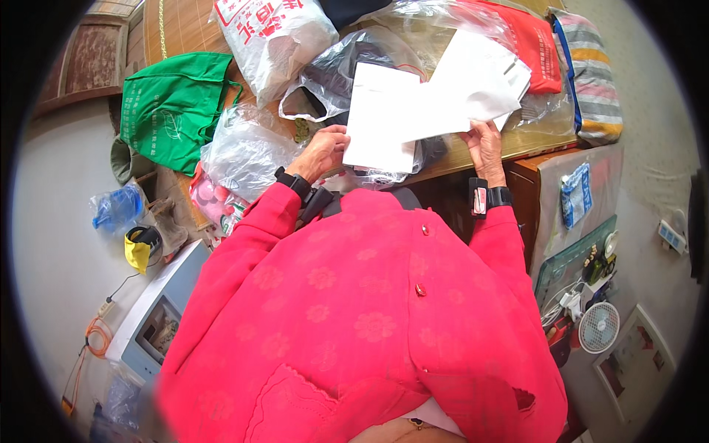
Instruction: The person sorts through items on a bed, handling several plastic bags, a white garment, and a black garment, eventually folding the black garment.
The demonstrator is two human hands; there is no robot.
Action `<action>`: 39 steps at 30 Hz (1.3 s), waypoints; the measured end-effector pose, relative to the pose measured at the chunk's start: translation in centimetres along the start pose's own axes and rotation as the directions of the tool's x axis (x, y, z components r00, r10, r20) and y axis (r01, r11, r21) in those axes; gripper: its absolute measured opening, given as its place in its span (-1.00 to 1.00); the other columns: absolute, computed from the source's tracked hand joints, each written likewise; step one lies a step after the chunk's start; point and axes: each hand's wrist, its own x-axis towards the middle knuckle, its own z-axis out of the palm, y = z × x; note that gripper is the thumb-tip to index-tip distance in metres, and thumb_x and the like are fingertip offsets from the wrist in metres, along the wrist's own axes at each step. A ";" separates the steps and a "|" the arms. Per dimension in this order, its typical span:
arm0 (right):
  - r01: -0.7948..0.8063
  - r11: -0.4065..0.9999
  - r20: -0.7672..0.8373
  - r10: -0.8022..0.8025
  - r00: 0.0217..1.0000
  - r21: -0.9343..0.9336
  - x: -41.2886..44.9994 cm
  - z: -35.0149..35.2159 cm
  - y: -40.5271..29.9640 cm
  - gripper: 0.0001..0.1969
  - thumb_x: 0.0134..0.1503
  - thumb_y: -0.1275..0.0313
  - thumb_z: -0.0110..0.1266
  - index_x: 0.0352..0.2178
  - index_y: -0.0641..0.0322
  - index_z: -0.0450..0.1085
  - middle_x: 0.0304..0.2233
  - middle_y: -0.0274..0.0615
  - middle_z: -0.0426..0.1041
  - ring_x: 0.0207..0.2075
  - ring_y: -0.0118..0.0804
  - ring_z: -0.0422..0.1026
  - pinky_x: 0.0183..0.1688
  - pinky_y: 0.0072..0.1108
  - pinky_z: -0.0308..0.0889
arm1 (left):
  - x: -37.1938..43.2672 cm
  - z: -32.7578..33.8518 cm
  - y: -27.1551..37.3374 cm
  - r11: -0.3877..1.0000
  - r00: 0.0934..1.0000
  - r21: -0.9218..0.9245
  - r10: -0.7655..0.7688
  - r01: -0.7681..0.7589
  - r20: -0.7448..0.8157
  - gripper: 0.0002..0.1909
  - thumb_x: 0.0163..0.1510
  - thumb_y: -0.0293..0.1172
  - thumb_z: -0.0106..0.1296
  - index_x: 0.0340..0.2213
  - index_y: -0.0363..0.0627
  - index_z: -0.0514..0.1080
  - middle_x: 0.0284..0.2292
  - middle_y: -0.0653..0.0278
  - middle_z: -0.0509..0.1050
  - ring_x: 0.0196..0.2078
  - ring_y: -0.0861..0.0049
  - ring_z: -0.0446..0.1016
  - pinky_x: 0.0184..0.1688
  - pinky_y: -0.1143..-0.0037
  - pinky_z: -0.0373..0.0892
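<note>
My left hand (324, 152) grips the left edge of a white folded sheet (383, 119), thumb and fingers at its lower left side. A second, larger bundle of white sheets (468, 77) lies to the right and overlaps the first one. Its lower edge is pinched in my right hand (483, 145); several layers show at its right corner. Beneath the paper is a clear plastic bag with dark contents (365, 47), partly hidden. Both wrists wear black straps.
A green cloth bag (171, 111), a crumpled clear plastic bag (249, 149) and a white printed bag (277, 41) crowd the wooden table's left side. To the right are a red bag (532, 50) and striped fabric (595, 77). A small fan (599, 328) stands lower right.
</note>
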 end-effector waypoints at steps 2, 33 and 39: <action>-0.003 0.999 0.012 0.003 1.000 0.043 -0.1 0.3 0.3 -0.75 -0.09 0.61 -0.07 -0.29 0.21 0.26 -0.37 -0.27 0.37 -0.34 -0.36 0.38 -0.34 -0.46 0.36 | 0.0 -0.1 -0.1 1.000 1.000 -0.006 0.008 -0.008 0.013 -0.78 -0.13 -0.67 -0.18 -0.35 -0.23 0.28 -0.44 0.20 0.38 -0.41 0.42 0.41 -0.39 0.45 0.39; 0.165 0.789 0.347 0.064 0.936 -0.592 0.3 6.2 3.3 -0.81 -0.14 0.56 -0.13 -0.43 0.30 0.37 -0.33 -0.27 0.39 -0.30 -0.47 0.31 -0.22 -0.69 0.19 | -0.7 0.1 0.3 0.999 0.998 -0.043 -0.025 0.028 0.062 -0.87 -0.04 -0.52 -0.14 -0.37 -0.20 0.31 -0.44 0.26 0.40 -0.35 0.43 0.41 -0.30 0.48 0.37; -0.125 0.777 -0.044 0.124 0.991 -0.617 -1.8 5.3 4.8 -0.60 -0.12 0.43 0.07 -0.20 0.28 0.24 -0.42 -0.28 0.35 -0.38 -0.50 0.33 -0.30 -0.69 0.24 | -1.0 0.8 0.2 0.976 0.993 0.191 0.113 -0.105 -0.031 -0.84 -0.12 -0.58 -0.06 -0.39 -0.19 0.33 -0.50 0.39 0.35 -0.49 0.69 0.30 -0.43 0.68 0.26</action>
